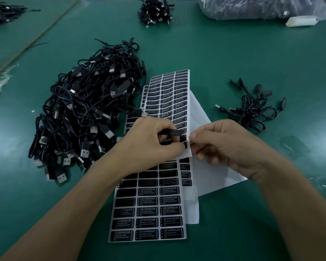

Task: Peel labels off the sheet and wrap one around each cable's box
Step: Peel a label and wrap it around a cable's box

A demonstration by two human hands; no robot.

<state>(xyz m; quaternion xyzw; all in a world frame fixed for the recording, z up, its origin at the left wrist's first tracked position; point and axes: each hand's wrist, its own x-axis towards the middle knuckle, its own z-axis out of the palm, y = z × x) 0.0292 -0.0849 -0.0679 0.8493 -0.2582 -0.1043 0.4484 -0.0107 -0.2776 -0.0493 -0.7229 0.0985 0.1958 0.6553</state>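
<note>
At frame centre I am seeing the left hand (149, 140) gripping a black cable box (174, 132), fingers curling round it, over the label sheet (166, 98). The right hand (224, 144) is pinching that sheet's lower right edge. A cable pile (83, 113) is lying centre left on the green surface (233, 53).

- The lower sheet (149, 213) on the desk (252, 53) carries rows of black labels (170, 210). Each clear one is headed "LED CONTROLLER" in pale capitals.
- Under each heading run a few smaller lines of print, too small to read.
- The upper sheet (167, 95) bears the same kind of labels, and "LED CONTROLLER" can be made out on several of them.
- In the lower sheet's left column the print is blurred and only faintly readable.
</note>
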